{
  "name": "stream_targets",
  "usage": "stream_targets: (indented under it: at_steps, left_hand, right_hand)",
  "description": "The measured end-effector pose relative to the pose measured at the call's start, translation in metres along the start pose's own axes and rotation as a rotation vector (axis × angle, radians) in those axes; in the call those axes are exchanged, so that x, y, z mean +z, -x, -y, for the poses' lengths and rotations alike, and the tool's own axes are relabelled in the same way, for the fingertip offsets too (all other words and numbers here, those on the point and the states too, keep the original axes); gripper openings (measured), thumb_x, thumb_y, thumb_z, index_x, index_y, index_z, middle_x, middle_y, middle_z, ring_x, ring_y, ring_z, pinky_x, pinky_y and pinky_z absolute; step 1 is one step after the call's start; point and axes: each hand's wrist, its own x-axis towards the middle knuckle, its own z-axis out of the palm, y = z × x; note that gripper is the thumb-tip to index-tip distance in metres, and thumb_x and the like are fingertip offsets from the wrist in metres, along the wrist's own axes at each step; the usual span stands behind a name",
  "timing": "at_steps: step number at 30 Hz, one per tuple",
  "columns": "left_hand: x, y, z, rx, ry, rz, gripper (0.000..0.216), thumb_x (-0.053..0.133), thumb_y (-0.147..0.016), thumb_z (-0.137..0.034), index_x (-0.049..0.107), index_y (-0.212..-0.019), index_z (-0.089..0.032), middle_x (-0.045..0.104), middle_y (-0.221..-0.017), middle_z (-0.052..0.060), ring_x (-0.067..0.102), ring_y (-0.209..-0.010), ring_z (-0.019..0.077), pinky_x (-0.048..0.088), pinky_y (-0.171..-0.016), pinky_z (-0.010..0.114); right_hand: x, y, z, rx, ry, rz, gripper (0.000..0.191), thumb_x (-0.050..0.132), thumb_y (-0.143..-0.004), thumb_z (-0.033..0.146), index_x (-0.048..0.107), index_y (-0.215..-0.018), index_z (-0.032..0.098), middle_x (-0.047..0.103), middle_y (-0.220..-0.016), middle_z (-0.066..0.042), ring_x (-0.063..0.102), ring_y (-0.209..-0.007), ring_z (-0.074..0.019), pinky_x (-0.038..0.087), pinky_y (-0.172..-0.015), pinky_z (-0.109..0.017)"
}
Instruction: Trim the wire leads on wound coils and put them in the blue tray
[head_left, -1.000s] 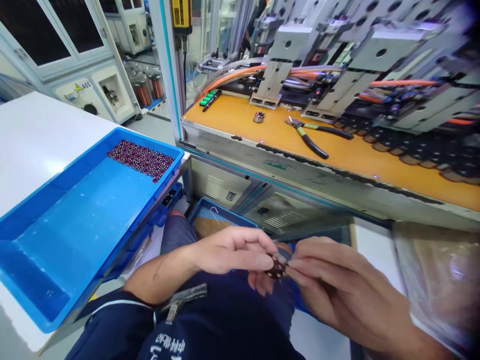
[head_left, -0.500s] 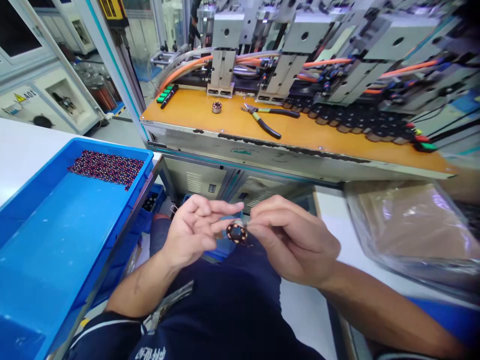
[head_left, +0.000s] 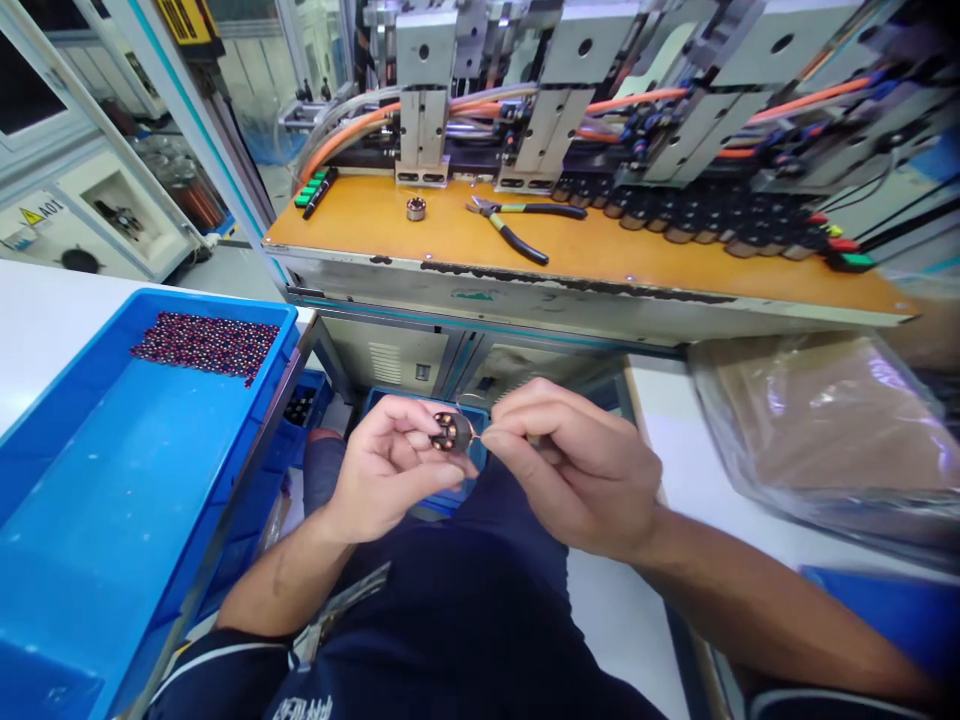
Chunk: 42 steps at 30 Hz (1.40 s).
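Note:
My left hand [head_left: 386, 470] is closed around a small round wound coil part [head_left: 448, 431] with copper-coloured windings, held over my lap. My right hand [head_left: 577, 465] is pinched right beside that part, its thumb and forefinger pressed together on something too thin to make out, perhaps a wire end. Both hands meet in the middle of the view, in front of the machine bench.
A blue tray [head_left: 90, 520] at my left holds a patch of several small dark coil parts [head_left: 204, 342]. The orange bench top [head_left: 600, 250] carries pliers [head_left: 514, 225], one loose coil part [head_left: 415, 208] and a marker [head_left: 315, 190]. A clear plastic bag [head_left: 825, 430] lies at my right.
The view swung right and up over the second. The coil part passed from between both hands' fingertips into my left hand's grip, and both hands rose slightly.

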Motion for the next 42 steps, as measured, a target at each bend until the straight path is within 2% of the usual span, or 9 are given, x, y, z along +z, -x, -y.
stream_targets:
  at_steps: [4,8,15,22,32,35,38,40,42]
  left_hand:
    - [0.002,-0.002,0.001,0.183,-0.076,-0.021,0.024,0.076,-0.077,-0.004,0.056,-0.079,-0.017,0.070,-0.107,0.001,0.073,-0.092,0.0119,0.061,-0.082,0.023]
    - [0.002,-0.004,0.003,0.274,-0.166,-0.058,0.029,0.077,-0.074,-0.002,0.065,-0.093,-0.020,0.070,-0.101,0.001,0.073,-0.098,0.0158,0.061,-0.089,0.029]
    - [-0.011,-0.001,0.007,0.242,-0.245,-0.032,0.029,0.077,-0.078,-0.010,0.072,-0.102,-0.026,0.067,-0.117,0.004,0.071,-0.107,0.0221,0.058,-0.097,0.039]
    - [-0.013,-0.002,0.006,0.213,-0.198,-0.013,0.028,0.076,-0.079,-0.011,0.073,-0.101,-0.029,0.072,-0.115,0.002,0.067,-0.118,0.0225,0.053,-0.104,0.041]
    - [-0.015,-0.006,0.007,0.191,-0.191,-0.091,0.009,0.075,-0.082,-0.025,0.076,-0.090,-0.028,0.074,-0.115,0.005,0.067,-0.116,0.0245,0.055,-0.098,0.045]
    - [-0.022,-0.012,0.014,0.035,-0.097,-0.312,0.012,0.077,-0.080,-0.035,0.074,-0.084,-0.023,0.076,-0.106,0.004,0.072,-0.105,0.0212,0.059,-0.088,0.036]
    - [-0.028,-0.006,0.018,-0.008,-0.265,-0.579,0.016,0.075,-0.082,-0.033,0.074,-0.090,-0.020,0.076,-0.099,0.005,0.073,-0.093,0.0160,0.057,-0.080,0.026]
    - [-0.025,0.004,0.015,0.110,-0.538,-0.574,0.015,0.074,-0.083,-0.025,0.074,-0.097,-0.019,0.076,-0.096,0.005,0.071,-0.088,0.0145,0.056,-0.079,0.025]
    - [-0.015,0.014,0.007,0.240,-0.771,-0.413,0.030,0.076,-0.080,-0.017,0.073,-0.110,-0.022,0.076,-0.100,0.005,0.070,-0.089,0.0162,0.056,-0.081,0.027]
  right_hand:
    - [0.003,0.004,0.001,0.037,-0.018,-0.044,0.014,0.060,-0.086,0.005,0.060,-0.080,0.017,0.060,-0.071,-0.001,0.058,-0.064,-0.0096,0.047,-0.056,-0.022]
    - [0.006,0.006,0.007,0.173,-0.054,-0.105,0.014,0.061,-0.087,0.008,0.062,-0.077,0.017,0.060,-0.071,-0.001,0.057,-0.064,-0.0091,0.046,-0.058,-0.022]
    - [0.011,0.011,0.013,0.765,-0.662,0.058,0.026,0.067,-0.088,0.030,0.061,-0.067,0.016,0.055,-0.058,0.002,0.050,-0.055,-0.0086,0.041,-0.052,-0.022]
    - [0.019,0.016,-0.002,0.918,-0.932,0.147,0.027,0.080,-0.076,0.035,0.066,-0.083,0.013,0.058,-0.058,0.003,0.053,-0.052,-0.0075,0.047,-0.052,-0.020]
    - [0.034,0.024,-0.013,0.542,-0.855,-0.029,0.018,0.074,-0.082,0.022,0.070,-0.099,0.019,0.067,-0.079,-0.001,0.060,-0.057,-0.0076,0.052,-0.052,-0.020]
    - [0.023,0.018,-0.013,0.221,-0.407,-0.123,0.019,0.072,-0.081,0.016,0.069,-0.100,0.019,0.068,-0.085,-0.004,0.064,-0.066,-0.0117,0.055,-0.056,-0.023]
    - [0.010,0.014,-0.020,-0.104,0.238,-0.181,0.019,0.072,-0.081,0.019,0.068,-0.099,0.020,0.072,-0.081,-0.005,0.068,-0.069,-0.0155,0.058,-0.061,-0.025]
    - [0.004,0.015,-0.028,-0.285,0.539,-0.176,0.016,0.074,-0.081,0.022,0.068,-0.096,0.020,0.073,-0.078,-0.004,0.069,-0.068,-0.0162,0.059,-0.061,-0.026]
    - [0.001,0.017,-0.035,-0.448,0.662,-0.151,0.014,0.075,-0.081,0.022,0.068,-0.092,0.018,0.072,-0.073,-0.005,0.069,-0.067,-0.0167,0.060,-0.061,-0.026]
